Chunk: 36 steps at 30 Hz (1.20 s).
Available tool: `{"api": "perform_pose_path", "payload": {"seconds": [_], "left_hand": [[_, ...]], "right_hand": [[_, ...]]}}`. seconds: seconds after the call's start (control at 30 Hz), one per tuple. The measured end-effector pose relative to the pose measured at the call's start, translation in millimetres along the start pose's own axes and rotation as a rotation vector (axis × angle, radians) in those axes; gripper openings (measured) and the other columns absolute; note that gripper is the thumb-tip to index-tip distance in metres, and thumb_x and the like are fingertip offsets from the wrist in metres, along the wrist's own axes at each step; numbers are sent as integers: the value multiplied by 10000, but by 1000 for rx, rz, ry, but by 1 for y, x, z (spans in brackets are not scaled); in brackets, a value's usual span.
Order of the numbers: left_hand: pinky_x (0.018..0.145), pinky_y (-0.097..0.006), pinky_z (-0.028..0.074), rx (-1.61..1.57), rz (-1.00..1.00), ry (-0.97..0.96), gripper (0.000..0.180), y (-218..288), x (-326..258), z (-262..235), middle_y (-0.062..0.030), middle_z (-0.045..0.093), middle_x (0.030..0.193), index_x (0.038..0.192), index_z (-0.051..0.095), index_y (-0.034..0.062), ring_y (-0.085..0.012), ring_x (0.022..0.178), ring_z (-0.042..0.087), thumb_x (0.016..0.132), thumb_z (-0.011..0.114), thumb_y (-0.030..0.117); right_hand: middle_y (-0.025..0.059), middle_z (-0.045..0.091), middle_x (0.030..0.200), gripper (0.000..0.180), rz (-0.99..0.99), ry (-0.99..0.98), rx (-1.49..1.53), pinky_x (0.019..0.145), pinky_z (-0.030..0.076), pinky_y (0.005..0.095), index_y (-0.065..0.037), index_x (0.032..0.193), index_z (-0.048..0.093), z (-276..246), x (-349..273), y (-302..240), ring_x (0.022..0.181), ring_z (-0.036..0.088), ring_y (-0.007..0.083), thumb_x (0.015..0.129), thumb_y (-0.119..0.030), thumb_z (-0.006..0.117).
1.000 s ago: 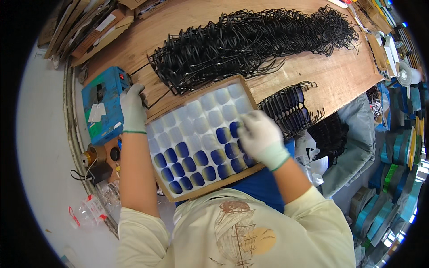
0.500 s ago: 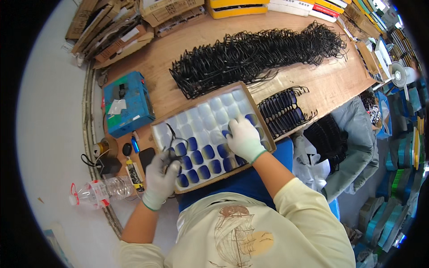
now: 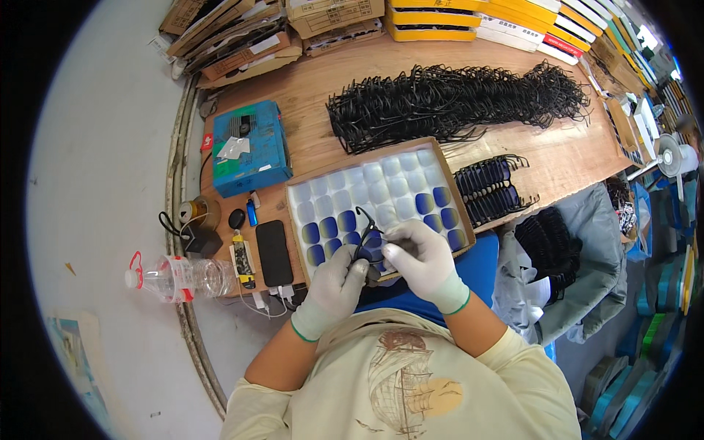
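Left hand [image 3: 334, 282] and right hand [image 3: 422, 257], both gloved, are closed together on one black eyeglass frame [image 3: 364, 233] over the near edge of the lens tray [image 3: 440, 158]. Tray: far pockets mostly empty, blue lenses [image 3: 328, 228] remain along the near rows and right end. Beyond the tray, a long heap of bare frames [image 3: 455, 99] waits; right of it, fitted glasses [image 3: 490, 187] are few. Judged under halfway.
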<state>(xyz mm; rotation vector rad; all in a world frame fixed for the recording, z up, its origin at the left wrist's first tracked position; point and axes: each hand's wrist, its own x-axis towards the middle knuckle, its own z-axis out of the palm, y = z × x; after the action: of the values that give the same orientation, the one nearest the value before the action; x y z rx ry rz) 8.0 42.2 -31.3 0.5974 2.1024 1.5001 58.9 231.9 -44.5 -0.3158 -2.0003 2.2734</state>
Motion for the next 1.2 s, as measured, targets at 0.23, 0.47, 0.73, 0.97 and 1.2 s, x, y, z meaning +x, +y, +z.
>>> {"api": "perform_pose_path", "payload": {"seconds": [0.23, 0.47, 0.73, 0.97, 1.2], "left_hand": [[712, -309, 536, -86, 54, 0, 276, 13, -11, -11, -97, 710, 828, 1076, 599, -47, -147, 750, 665, 1046, 487, 203], [636, -298, 527, 47, 84, 110, 253, 4, -12, -6, -95, 693, 725, 1046, 614, -45, -153, 660, 663, 1023, 530, 193], [623, -303, 522, 78, 66, 54, 213, 12, -2, -12, -90, 675, 699, 1060, 615, -41, -148, 670, 677, 997, 570, 158], [602, -354, 527, 310, 138, 178, 233, 10, 2, 2, -172, 660, 713, 1139, 584, -47, -241, 655, 698, 942, 606, 77], [658, -426, 534, 464, 102, -144, 287, 27, 15, -16, -223, 669, 788, 1131, 638, -1, -403, 716, 677, 899, 667, 165]], "right_hand": [[50, 677, 793, 294, 202, -250, 36, 650, 499, 259, 48, 1021, 690, -7, 6, -4, 716, 605, 90, 991, -241, 649], [97, 632, 716, 271, 118, -151, -291, 586, 461, 302, 48, 937, 702, 2, 1, -16, 641, 553, 109, 973, -217, 661], [118, 606, 714, 210, -111, -210, -459, 594, 471, 315, 49, 936, 675, -7, -1, -31, 620, 558, 145, 889, -147, 734], [43, 594, 628, 291, 250, -261, -85, 583, 471, 286, 30, 842, 670, 2, 7, 4, 599, 555, 104, 972, -230, 659], [209, 631, 1126, 416, -392, -125, -541, 868, 515, 429, 18, 1145, 638, -17, 16, -4, 950, 634, 366, 818, -199, 777]]}}
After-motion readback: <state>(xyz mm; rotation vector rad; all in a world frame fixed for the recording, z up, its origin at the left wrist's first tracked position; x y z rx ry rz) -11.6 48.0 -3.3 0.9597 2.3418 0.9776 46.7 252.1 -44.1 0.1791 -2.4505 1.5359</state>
